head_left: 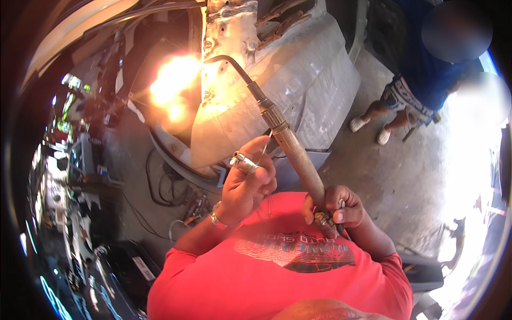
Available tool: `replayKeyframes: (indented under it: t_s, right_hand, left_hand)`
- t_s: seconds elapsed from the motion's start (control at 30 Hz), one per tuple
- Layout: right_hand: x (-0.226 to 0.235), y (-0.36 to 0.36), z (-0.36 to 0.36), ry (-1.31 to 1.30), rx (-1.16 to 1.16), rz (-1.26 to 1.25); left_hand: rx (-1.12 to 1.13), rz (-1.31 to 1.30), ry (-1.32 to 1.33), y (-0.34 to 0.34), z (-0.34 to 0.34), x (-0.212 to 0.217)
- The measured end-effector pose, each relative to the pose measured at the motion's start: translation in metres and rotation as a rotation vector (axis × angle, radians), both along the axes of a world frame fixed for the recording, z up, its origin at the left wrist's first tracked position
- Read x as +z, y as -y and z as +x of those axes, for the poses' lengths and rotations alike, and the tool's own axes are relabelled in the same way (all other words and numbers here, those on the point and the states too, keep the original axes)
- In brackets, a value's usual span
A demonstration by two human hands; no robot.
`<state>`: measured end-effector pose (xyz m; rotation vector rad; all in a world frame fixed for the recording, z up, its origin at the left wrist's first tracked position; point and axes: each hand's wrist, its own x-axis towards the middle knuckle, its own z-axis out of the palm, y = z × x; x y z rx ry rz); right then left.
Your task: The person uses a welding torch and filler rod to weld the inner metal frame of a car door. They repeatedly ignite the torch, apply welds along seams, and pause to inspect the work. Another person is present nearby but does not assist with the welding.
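Observation:
My right hand (337, 207) grips the lower end of a long brass welding torch (296, 149). The torch slants up and left, and its curved black neck ends at a bright orange flame (172, 80). The flame burns against the edge of a grey, rust-marked sheet-metal body panel (304, 80). My left hand (248, 181), with a ring and a wristband, is raised just left of the torch shaft. It pinches a thin wire (265, 154) that bends down toward my red shirt.
Another person (421, 80) in a blue shirt and white shoes stands at the upper right on the concrete floor (394, 176). Black hoses and cables (165, 186) lie below the panel. Cluttered equipment lines the left side, with a dark case (128, 266) at the lower left.

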<state>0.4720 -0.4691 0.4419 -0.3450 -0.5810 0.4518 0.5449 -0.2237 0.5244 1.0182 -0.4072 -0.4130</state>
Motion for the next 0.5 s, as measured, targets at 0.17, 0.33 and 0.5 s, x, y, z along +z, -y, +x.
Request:
replayKeyframes:
  t_s: [0.17, 0.33, 0.5]
  right_hand:
    - [0.005, -0.042, -0.001, -0.065, -0.094, 0.048]
    - [0.008, -0.034, -0.002, -0.021, -0.282, -0.057]
    - [0.003, -0.011, 0.016, -0.015, -0.423, -0.02]
  left_hand:
    - [0.105, 0.102, -0.03, -0.041, 0.013, -0.002]
    - [0.193, 0.239, 0.223, -0.048, 0.041, 0.01]
    - [0.568, 0.596, 0.567, -0.035, 0.084, 0.039]
